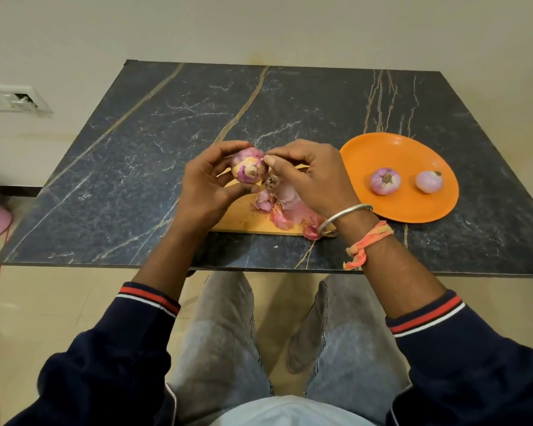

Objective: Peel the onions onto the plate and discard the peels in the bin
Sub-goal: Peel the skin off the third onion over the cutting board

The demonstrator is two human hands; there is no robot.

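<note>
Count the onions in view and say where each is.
3. The half-peeled onion is in the left hand, over the board. The left peeled onion and right peeled onion lie apart on the orange plate. The peels might hide another.

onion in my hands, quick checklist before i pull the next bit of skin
1. Left hand grips onion: ok.
2. Right hand pinches its skin: ok.
3. Onion fully peeled: not ok, skin patches remain.
4. Plate has room beside two peeled onions: ok.
5. Peels binned: not ok, piled on board.
6. Bin within reach: cannot tell, not in view.
</note>
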